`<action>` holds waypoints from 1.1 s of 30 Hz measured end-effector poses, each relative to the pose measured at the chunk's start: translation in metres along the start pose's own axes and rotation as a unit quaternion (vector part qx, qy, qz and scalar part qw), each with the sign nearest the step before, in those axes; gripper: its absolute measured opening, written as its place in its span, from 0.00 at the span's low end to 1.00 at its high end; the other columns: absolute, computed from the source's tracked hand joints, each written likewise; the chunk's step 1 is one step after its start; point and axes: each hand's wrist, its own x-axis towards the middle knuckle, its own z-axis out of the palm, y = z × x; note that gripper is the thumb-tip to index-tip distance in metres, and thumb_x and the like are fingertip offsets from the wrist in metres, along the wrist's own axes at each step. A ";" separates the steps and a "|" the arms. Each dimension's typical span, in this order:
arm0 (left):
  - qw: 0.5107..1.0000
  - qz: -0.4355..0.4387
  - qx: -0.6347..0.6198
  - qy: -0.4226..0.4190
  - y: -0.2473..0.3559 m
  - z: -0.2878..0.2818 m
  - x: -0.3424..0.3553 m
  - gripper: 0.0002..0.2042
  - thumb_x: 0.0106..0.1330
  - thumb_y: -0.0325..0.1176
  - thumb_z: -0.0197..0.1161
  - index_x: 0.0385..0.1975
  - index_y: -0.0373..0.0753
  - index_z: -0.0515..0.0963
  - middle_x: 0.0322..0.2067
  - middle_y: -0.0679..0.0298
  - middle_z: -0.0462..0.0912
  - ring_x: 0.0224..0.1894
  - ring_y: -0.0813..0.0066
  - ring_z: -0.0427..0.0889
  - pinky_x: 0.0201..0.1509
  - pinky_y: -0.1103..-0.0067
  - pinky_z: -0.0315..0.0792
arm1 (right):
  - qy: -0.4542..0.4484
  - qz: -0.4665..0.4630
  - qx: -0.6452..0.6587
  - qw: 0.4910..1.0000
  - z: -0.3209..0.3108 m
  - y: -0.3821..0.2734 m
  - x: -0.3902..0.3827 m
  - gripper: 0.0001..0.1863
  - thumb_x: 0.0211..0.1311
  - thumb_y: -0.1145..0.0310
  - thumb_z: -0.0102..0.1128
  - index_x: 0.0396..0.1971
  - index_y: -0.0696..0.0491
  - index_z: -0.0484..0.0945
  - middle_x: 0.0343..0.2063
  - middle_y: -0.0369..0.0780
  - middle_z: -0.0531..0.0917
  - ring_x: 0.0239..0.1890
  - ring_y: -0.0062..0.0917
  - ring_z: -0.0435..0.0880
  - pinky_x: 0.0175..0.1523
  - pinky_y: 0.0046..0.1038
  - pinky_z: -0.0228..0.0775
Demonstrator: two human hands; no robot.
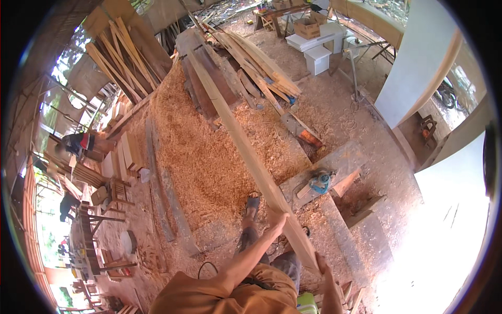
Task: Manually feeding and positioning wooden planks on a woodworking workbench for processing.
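A long, pale, squared wooden beam (pixel 247 149) is held slantwise in front of the body, its near end low on the right and its far end reaching over a stack of dark brown boards (pixel 205 89); whether those boards are touched by it cannot be told from this angle. Its left edge is grasped by the left hand (pixel 278 220), the fingers closed around the wood. Nearer the end, the right side is gripped by the right hand (pixel 323 266), the fingers bent onto the edge. Beside the beam, a blue-bodied power tool (pixel 320 181) is set on a wide grey plank (pixel 342 159). The ground is covered with orange-brown wood shavings (pixel 204 178). Farther off, a brown cardboard box (pixel 307 28) is seen on white panels (pixel 330 34).
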 end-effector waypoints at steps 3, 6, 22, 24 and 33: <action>0.980 -0.089 -0.161 -0.075 -0.019 -0.004 0.001 0.34 0.41 0.17 0.70 0.55 0.35 0.68 0.44 0.55 0.78 0.42 0.62 0.80 0.42 0.69 0.78 | 0.104 0.052 -0.011 0.993 -0.080 -0.094 -0.091 0.33 0.70 0.41 0.44 0.49 0.57 0.81 0.48 0.57 0.82 0.56 0.50 0.79 0.59 0.47 0.68; 0.933 -0.159 -0.282 -0.156 -0.034 0.012 -0.003 0.25 0.45 0.18 0.66 0.48 0.35 0.74 0.37 0.60 0.80 0.38 0.65 0.81 0.40 0.70 0.77 | 0.271 0.007 -0.042 0.962 -0.110 -0.099 -0.113 0.27 0.66 0.46 0.53 0.42 0.58 0.80 0.43 0.56 0.82 0.51 0.52 0.79 0.58 0.48 0.68; 0.923 -0.303 -0.177 -0.158 -0.009 -0.034 0.038 0.31 0.65 0.50 0.70 0.63 0.46 0.68 0.59 0.65 0.73 0.59 0.64 0.73 0.59 0.59 0.70 | 0.388 0.108 0.334 0.852 0.045 0.061 -0.038 0.32 0.72 0.48 0.52 0.59 0.62 0.74 0.48 0.52 0.81 0.49 0.41 0.79 0.55 0.37 0.71; 0.940 -0.267 -0.158 -0.139 -0.046 -0.064 0.089 0.31 0.65 0.54 0.69 0.63 0.46 0.68 0.56 0.65 0.74 0.57 0.66 0.74 0.54 0.62 0.73 | 0.328 0.127 0.484 0.801 0.039 0.022 -0.039 0.33 0.70 0.46 0.53 0.58 0.62 0.74 0.47 0.49 0.81 0.48 0.38 0.79 0.54 0.36 0.72; 0.975 -0.177 -0.115 -0.073 0.005 -0.086 0.226 0.30 0.68 0.57 0.64 0.61 0.43 0.71 0.55 0.60 0.77 0.54 0.66 0.76 0.55 0.67 0.73 | 0.278 0.166 0.702 0.634 0.069 0.005 -0.070 0.34 0.64 0.41 0.57 0.56 0.57 0.75 0.49 0.42 0.78 0.51 0.34 0.76 0.57 0.39 0.70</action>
